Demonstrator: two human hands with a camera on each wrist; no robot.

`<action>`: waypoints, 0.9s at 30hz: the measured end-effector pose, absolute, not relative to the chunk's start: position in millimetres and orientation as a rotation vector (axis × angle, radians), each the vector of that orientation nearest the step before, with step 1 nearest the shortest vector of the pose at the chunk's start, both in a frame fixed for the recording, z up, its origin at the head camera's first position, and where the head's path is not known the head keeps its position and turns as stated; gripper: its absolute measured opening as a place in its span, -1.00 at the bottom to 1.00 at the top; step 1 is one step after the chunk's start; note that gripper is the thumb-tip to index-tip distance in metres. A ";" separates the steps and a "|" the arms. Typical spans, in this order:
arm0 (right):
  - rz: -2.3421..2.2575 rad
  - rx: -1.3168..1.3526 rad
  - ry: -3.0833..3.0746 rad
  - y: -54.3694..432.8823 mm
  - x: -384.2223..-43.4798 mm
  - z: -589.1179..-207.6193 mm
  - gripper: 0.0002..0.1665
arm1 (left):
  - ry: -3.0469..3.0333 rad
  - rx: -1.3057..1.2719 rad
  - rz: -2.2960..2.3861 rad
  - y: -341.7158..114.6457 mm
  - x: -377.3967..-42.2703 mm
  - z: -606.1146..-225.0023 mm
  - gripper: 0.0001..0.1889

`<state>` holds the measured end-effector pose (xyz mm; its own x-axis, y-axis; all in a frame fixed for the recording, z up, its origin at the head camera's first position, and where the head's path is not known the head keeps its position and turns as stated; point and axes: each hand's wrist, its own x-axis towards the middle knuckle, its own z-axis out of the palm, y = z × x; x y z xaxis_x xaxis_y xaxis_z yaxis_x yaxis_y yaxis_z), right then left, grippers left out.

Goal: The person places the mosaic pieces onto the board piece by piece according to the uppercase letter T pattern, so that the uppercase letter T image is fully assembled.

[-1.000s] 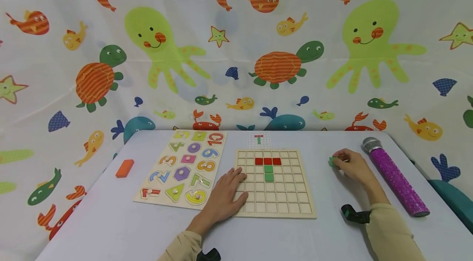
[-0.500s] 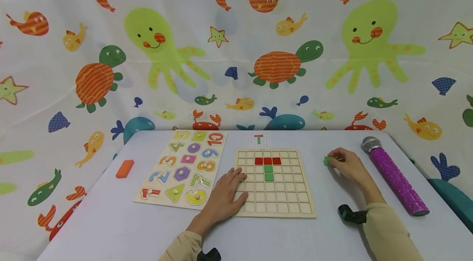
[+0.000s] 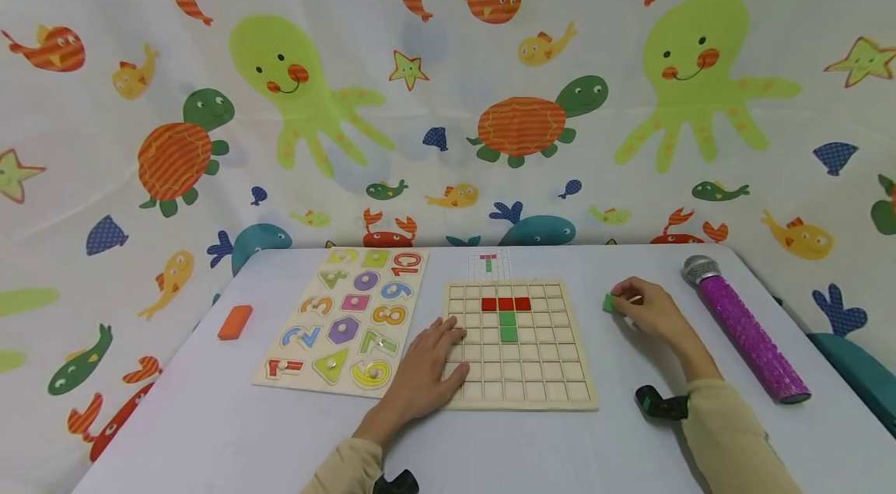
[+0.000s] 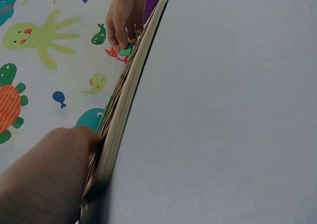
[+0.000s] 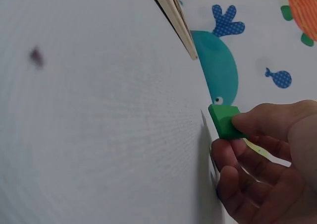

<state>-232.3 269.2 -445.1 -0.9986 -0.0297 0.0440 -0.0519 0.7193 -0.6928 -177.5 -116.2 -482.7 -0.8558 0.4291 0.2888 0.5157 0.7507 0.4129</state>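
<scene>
Between thumb and fingers, my right hand (image 3: 651,311) pinches a small green square tile (image 5: 225,121), just above the white table to the right of the wooden grid board (image 3: 553,393). My left hand (image 3: 423,371) rests over the board's left edge with its fingers extended. Set in the grid are a row of three red tiles (image 3: 505,304) and, below the middle one, two green tiles (image 3: 507,327) in a column. Behind the board lies a small printed card (image 3: 489,264) with a matching red and green T pattern.
Left of the grid board lies a number and shape puzzle board (image 3: 350,307). An orange block (image 3: 235,322) sits at the far left. A glittery purple microphone (image 3: 752,338) lies at the right. A sea-animal cloth (image 3: 434,89) hangs behind the table.
My right hand has moved left toward the grid board, carrying the green tile. The left hand stays where it was on the board.
</scene>
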 end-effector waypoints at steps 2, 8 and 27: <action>1.203 0.082 -2.887 267.7 -231.7 -445.0 -0.70 | -2.780 -0.753 -0.737 -116.3 -176.3 -482.8 -0.51; 1.270 0.130 -2.874 263.2 -232.9 -444.5 -0.71 | -2.780 -0.749 -0.722 -115.8 -175.9 -482.9 -0.51; 1.309 0.276 -2.878 254.2 -234.8 -443.2 -0.75 | -2.772 -0.751 -0.727 -115.5 -176.8 -483.9 -0.50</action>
